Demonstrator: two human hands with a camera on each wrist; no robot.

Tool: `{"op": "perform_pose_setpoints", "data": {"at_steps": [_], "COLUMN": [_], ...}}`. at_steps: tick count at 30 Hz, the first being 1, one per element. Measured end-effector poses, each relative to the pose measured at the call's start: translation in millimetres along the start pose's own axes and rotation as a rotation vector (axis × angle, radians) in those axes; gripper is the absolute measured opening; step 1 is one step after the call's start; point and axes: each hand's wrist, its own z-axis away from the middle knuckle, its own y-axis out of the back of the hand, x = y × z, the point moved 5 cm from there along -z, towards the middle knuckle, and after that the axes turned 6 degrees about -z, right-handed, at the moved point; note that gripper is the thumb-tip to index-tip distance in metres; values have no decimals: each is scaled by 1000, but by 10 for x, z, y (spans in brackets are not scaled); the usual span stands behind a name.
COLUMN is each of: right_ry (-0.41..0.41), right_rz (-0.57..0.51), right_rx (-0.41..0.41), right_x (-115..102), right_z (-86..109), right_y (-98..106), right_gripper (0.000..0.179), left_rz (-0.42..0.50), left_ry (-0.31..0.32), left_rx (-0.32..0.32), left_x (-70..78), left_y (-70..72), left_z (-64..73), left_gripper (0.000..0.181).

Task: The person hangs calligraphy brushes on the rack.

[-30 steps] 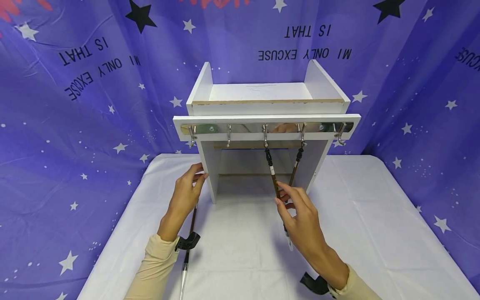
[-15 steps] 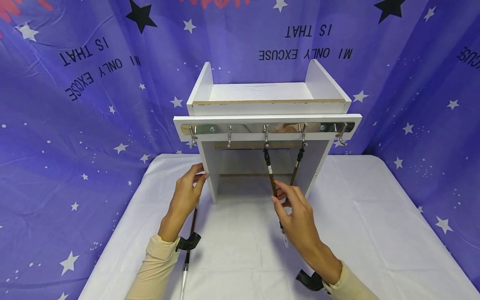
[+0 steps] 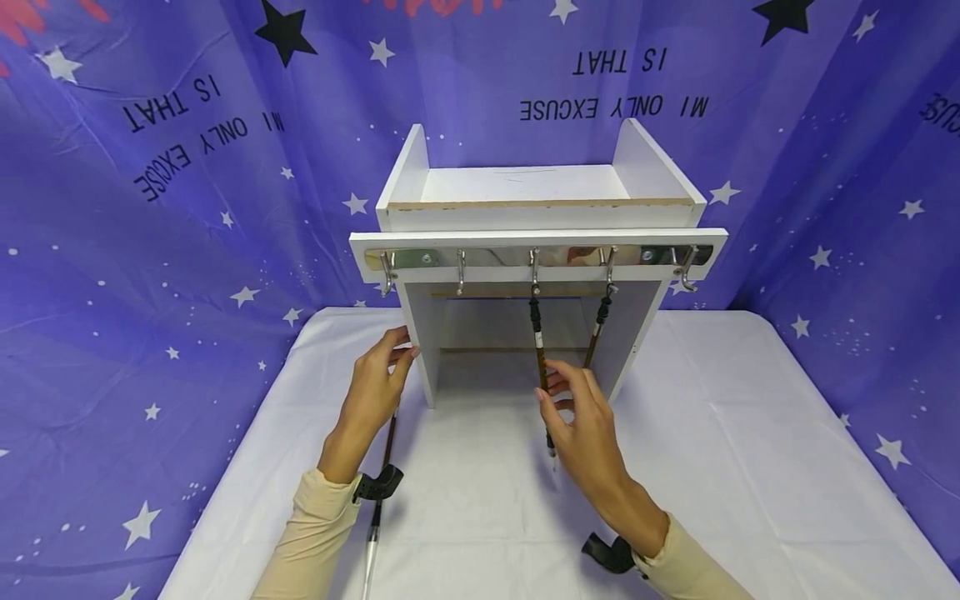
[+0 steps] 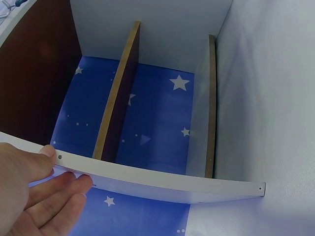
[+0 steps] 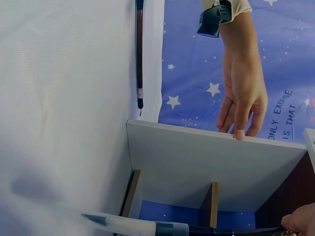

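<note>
In the head view my left hand (image 3: 370, 390) holds the front edge of the left side panel (image 3: 423, 333) of a white shelf (image 3: 536, 218). The left wrist view shows the thumb on that edge and the fingers on its outer face. My right hand (image 3: 588, 437) pinches the brown handle of a calligraphy brush (image 3: 537, 333), which hangs by its loop from the middle hook (image 3: 535, 271). The right wrist view shows that brush's pale head (image 5: 128, 225) up close. A second calligraphy brush (image 3: 600, 321) hangs from the hook to the right, its lower part hidden behind my hand.
Another calligraphy brush (image 3: 388, 446) lies on the white-covered table (image 3: 750, 467), partly under my left wrist. A rail with several hooks (image 3: 462, 271) crosses the shelf's front. Behind stands a purple curtain (image 3: 225, 292) with stars and lettering.
My right hand has moved left, bringing the middle brush from a slant to nearly vertical. The left hand stays at the shelf panel.
</note>
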Motion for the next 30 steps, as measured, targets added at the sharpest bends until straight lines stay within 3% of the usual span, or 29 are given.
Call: {"op": "perform_pose_setpoints", "data": {"at_steps": [9,20,30], "right_ry": [4,-69,-80], "right_rz": [-16,-37,-12], "right_rx": [-4,-7,-6], "right_x": [50,135,190], "right_z": [-38,-130,-199], "right_y": [-107,-230,-314], "right_gripper": [46,39,36], "left_rz": [-8,-12,-1], "left_ry": [-3,-11,-2], "left_rx": [4,9,2], "left_x": [11,0,-9], "left_y": [-6,-6,-3], "left_z": [0,-2,-14], "left_gripper": [31,31,31]}}
